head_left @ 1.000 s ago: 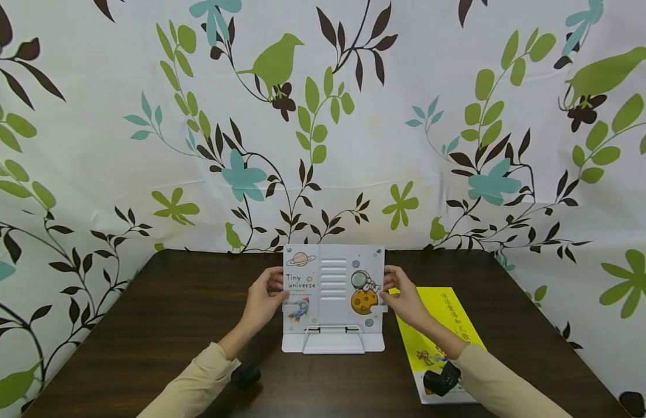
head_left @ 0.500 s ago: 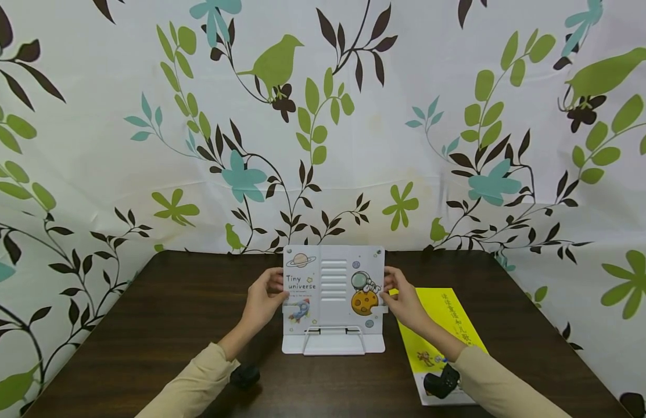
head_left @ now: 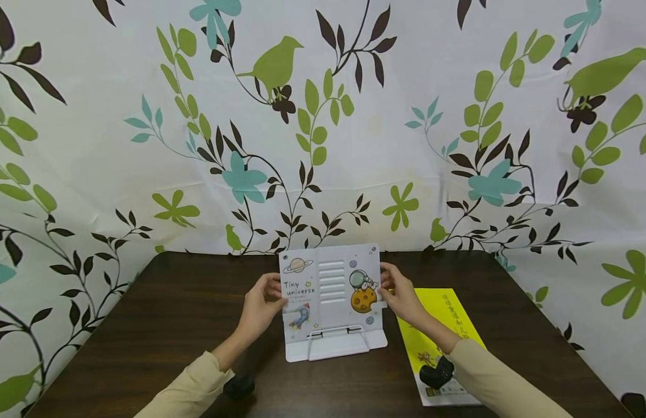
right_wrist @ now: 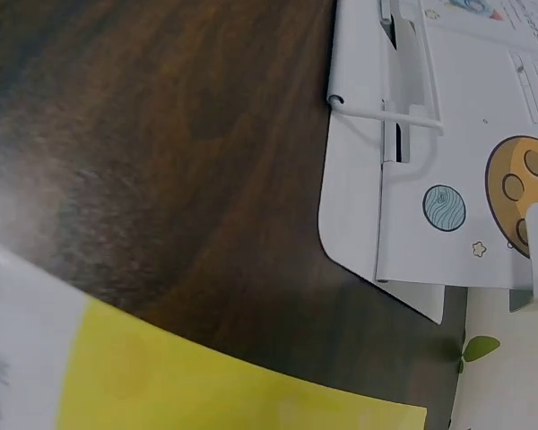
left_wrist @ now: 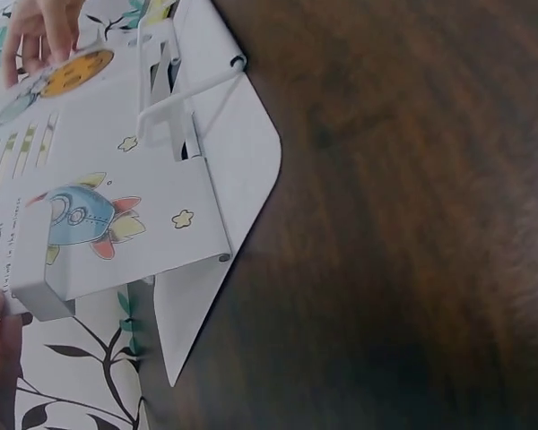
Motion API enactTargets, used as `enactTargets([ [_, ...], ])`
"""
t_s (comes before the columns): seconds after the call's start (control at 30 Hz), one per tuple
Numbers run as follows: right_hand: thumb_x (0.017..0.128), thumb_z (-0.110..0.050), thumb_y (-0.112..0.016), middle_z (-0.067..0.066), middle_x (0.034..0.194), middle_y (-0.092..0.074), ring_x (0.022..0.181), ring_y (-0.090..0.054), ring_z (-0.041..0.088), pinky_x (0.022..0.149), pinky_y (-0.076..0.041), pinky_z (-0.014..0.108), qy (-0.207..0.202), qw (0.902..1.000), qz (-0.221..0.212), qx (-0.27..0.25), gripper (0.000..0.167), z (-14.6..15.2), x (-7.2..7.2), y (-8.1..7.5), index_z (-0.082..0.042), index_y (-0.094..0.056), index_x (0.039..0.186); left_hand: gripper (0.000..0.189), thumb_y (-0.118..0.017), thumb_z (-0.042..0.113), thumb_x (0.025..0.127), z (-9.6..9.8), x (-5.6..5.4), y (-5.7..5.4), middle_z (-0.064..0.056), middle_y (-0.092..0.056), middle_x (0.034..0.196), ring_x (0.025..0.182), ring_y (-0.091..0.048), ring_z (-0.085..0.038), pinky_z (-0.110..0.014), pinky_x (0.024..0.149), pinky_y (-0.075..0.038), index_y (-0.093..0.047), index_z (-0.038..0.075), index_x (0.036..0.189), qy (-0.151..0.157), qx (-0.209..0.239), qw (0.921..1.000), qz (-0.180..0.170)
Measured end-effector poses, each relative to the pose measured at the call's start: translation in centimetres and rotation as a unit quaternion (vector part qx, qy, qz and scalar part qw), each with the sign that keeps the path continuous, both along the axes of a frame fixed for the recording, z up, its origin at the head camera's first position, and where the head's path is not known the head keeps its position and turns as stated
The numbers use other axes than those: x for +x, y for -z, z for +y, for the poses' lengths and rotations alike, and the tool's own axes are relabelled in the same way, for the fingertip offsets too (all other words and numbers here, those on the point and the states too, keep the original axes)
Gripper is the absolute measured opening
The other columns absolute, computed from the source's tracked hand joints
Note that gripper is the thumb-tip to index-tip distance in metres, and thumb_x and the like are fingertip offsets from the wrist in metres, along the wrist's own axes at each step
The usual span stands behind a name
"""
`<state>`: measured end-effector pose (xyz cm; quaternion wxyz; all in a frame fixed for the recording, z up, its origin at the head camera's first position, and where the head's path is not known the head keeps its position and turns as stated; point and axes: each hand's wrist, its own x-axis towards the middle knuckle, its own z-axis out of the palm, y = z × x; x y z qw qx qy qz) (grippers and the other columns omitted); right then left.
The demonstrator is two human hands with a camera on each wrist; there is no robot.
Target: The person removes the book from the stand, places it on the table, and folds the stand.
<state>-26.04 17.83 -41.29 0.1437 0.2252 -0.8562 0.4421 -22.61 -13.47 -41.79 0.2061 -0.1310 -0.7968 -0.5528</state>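
A white book stand (head_left: 330, 316) printed with a planet, a rocket and an astronaut stands upright on the table, turned slightly. My left hand (head_left: 260, 305) grips its left edge, thumb in front and fingers behind. On the opposite edge my right hand (head_left: 402, 295) pinches the panel in the same way. In the left wrist view the stand's rocket side (left_wrist: 117, 215) fills the upper left, with left fingertips (left_wrist: 0, 358) at its edge. The right wrist view shows the stand's lower corner (right_wrist: 412, 224) and wire holder; the right hand is almost wholly out of that view.
A yellow book (head_left: 443, 325) with a white lower band lies flat to the right, partly under the right forearm. The dark wooden table (head_left: 171, 325) ends at the back against a patterned cloth (head_left: 375, 145). A black object (head_left: 634, 403) sits at the lower right.
Both hands have turned the book stand a little; its base has swung slightly right and nearer, and its top has shifted left. The yellow book lies where it was.
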Motion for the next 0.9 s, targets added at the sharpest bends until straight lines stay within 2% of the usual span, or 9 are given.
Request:
enactTargets([
  [0.3, 0.077, 0.014, -0.061, 0.009, 0.088, -0.057, 0.078, -0.055, 0.020, 0.067, -0.051, 0.027, 0.000, 1.0000, 0.009, -0.002, 0.053, -0.4, -1.1, 0.0, 0.000, -0.046, 0.126, 0.047, -0.069, -0.017, 0.065, 0.6, 1.7, 0.2, -0.009, -0.060, 0.085, 0.072, -0.057, -0.016, -0.021, 0.056, -0.050, -0.053, 0.000, 0.106, -0.024, 0.008, 0.9997, -0.002],
  [0.5, 0.078, 0.014, -0.060, 0.009, 0.087, -0.056, 0.078, -0.055, 0.020, 0.068, -0.051, 0.028, 0.002, 1.0000, 0.001, -0.004, 0.053, -0.8, -1.8, -0.1, -0.002, -0.048, 0.126, 0.047, -0.070, -0.017, 0.065, 1.1, 3.0, 0.3, -0.008, -0.060, 0.085, 0.072, -0.058, -0.017, -0.023, 0.060, -0.048, -0.052, 0.000, 0.104, -0.032, 0.011, 0.9994, -0.008],
  [0.57, 0.078, 0.014, -0.060, 0.009, 0.087, -0.056, 0.078, -0.055, 0.020, 0.068, -0.051, 0.028, 0.002, 1.0000, -0.001, -0.005, 0.051, -0.9, -1.9, -0.2, -0.002, -0.049, 0.126, 0.047, -0.069, -0.018, 0.064, 1.3, 3.5, -0.1, -0.010, -0.060, 0.084, 0.071, -0.058, -0.021, -0.023, 0.058, -0.048, -0.051, -0.001, 0.104, -0.034, 0.018, 0.9992, -0.010],
  [0.7, 0.079, 0.014, -0.059, 0.010, 0.088, -0.056, 0.078, -0.054, 0.020, 0.067, -0.050, 0.028, -0.001, 1.0000, -0.002, -0.001, 0.049, -1.0, -2.3, -0.1, -0.001, -0.049, 0.125, 0.045, -0.067, -0.022, 0.063, 2.1, 4.9, -1.5, -0.016, -0.060, 0.082, 0.070, -0.057, -0.029, -0.023, 0.053, -0.048, -0.050, -0.006, 0.101, -0.033, 0.033, 0.9989, 0.002],
  [0.8, 0.079, 0.015, -0.058, 0.011, 0.088, -0.056, 0.078, -0.054, 0.021, 0.066, -0.050, 0.027, -0.003, 1.0000, -0.002, -0.001, 0.049, -1.1, -2.6, -0.1, 0.000, -0.049, 0.125, 0.044, -0.067, -0.022, 0.062, 2.5, 5.7, -2.3, -0.017, -0.059, 0.081, 0.068, -0.057, -0.028, -0.022, 0.051, -0.048, -0.049, -0.008, 0.100, -0.034, 0.032, 0.9989, 0.011],
  [0.9, 0.079, 0.015, -0.057, 0.011, 0.088, -0.056, 0.078, -0.054, 0.021, 0.066, -0.050, 0.027, -0.003, 1.0000, -0.007, -0.002, 0.049, -1.2, -2.8, -0.1, -0.001, -0.049, 0.125, 0.044, -0.067, -0.022, 0.061, 2.7, 6.0, -2.4, -0.017, -0.059, 0.081, 0.067, -0.058, -0.026, -0.022, 0.050, -0.048, -0.049, -0.008, 0.099, -0.036, 0.032, 0.9988, 0.010],
])
